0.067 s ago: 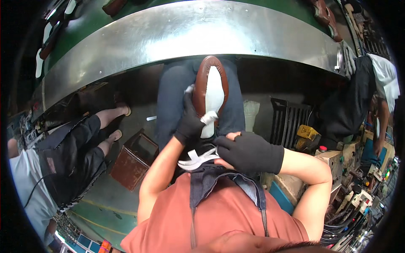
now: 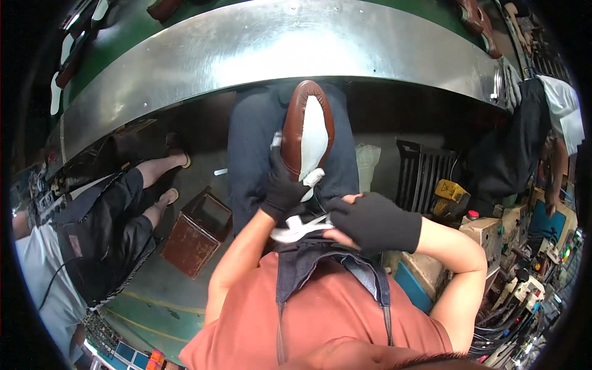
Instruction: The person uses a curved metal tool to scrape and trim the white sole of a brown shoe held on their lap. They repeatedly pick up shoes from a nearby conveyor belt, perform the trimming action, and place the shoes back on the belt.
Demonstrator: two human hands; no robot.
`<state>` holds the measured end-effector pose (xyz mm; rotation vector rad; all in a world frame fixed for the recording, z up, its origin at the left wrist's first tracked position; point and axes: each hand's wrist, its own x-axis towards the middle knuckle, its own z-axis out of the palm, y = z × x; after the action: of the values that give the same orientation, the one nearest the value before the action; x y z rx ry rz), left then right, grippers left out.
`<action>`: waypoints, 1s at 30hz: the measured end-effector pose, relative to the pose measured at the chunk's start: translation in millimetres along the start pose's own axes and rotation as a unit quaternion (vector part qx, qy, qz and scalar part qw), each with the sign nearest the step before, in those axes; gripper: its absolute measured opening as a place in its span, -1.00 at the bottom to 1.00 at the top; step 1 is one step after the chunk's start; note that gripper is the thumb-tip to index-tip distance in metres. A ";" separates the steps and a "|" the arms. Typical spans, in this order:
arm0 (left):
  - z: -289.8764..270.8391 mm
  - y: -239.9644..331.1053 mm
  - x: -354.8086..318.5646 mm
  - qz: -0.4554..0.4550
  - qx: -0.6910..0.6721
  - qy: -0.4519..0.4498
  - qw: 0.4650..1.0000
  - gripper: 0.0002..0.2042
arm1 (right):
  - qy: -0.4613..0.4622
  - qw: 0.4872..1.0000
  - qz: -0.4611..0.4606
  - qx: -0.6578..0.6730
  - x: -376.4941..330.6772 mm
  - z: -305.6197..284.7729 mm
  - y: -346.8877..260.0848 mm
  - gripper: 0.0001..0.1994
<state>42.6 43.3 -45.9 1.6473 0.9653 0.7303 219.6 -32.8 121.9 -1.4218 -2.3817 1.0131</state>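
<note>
A brown leather shoe upper (image 2: 295, 132) rests sole side up over my thighs, toe toward the bench, with a pale insole board (image 2: 314, 135) along its underside. My left hand (image 2: 285, 188), in a black glove with white-covered fingertips, is closed around the heel end. At my lap, my right hand (image 2: 379, 222), in a black glove with bare fingertips, is closed at the end of a white curved strip (image 2: 299, 230). The strip has a short side tab and lies just below my left wrist. My right palm and part of the grip are hidden.
A metal-edged bench (image 2: 277, 52) with a green top runs across ahead, with more brown shoes (image 2: 478, 24) at its far right. A brown box (image 2: 196, 234) stands on the floor at left, near a co-worker's legs. Machinery (image 2: 493, 237) and another person are at right.
My right hand has moved slightly to the right, and the white strip has shifted the same way. My left hand still holds the shoe upper, almost unmoved.
</note>
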 end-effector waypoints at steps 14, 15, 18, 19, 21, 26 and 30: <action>-3.3 -32.6 -22.9 0.034 0.093 -0.067 0.993 -0.31 | -0.102 0.971 0.210 -0.057 34.2 18.7 68.3 -0.55; -3.4 -35.0 -24.2 0.003 0.050 -0.092 0.994 -0.26 | -0.041 0.986 0.129 -0.099 27.4 33.1 99.4 -0.52; 2.3 -55.0 -13.0 -0.098 -0.127 -0.084 0.983 -0.16 | 0.002 0.986 -0.029 -0.163 32.9 31.6 128.4 -0.50; 15.1 -72.1 -12.7 -0.143 -0.227 -0.043 0.963 -0.16 | -0.019 0.988 -0.022 -0.155 34.8 29.6 127.7 -0.50; 17.3 -47.0 2.4 -0.136 -0.236 -0.016 0.962 -0.34 | -0.059 0.989 0.007 -0.132 36.0 19.4 125.3 -0.50; 25.1 -78.7 12.7 0.009 -0.083 0.039 0.996 -0.28 | -0.218 0.967 0.127 -0.037 51.6 -12.5 102.4 -0.61; 24.1 -67.3 11.0 -0.022 -0.043 0.034 0.998 -0.22 | -0.178 0.927 0.122 -0.306 53.7 18.5 7.3 -0.71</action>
<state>52.4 50.4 -117.1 1.5311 1.0018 0.7926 187.9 5.7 94.0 -1.9140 -3.0262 0.6289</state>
